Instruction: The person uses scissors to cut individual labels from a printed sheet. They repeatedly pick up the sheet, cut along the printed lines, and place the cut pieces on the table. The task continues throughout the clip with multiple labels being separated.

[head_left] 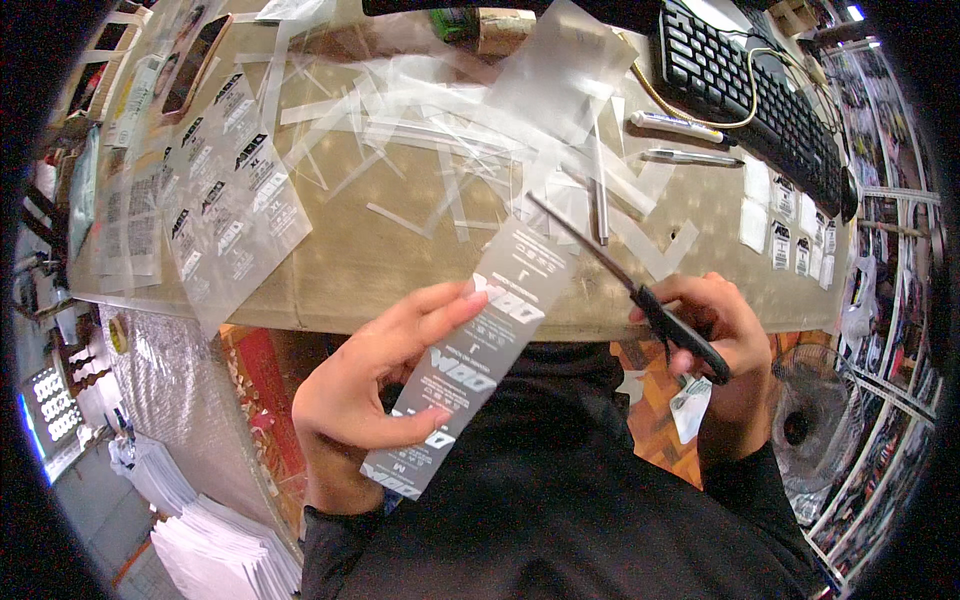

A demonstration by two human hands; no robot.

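My left hand [380, 375] grips a long strip of translucent film [478, 350] printed with rows of white labels, fingers above and thumb below. The strip slants up and away in front of my black top. My right hand [715, 325] is closed round the black handles of a pair of scissors [610, 262]. Their long blades point up and left, and the tip lies close to the strip's far end. From this angle I cannot tell how far apart the blades are. Beyond the strip, clear film offcuts [400, 130] lie strewn over the table.
A film sheet with black labels [235, 190] overhangs the table's [400, 265] front left edge. To the right are a white marker [675, 125], a silver pen [690, 157], small cut labels [782, 232] and a black keyboard [740, 75]. A fan [810, 425] stands below right; paper stacks [220, 545] lie below left.
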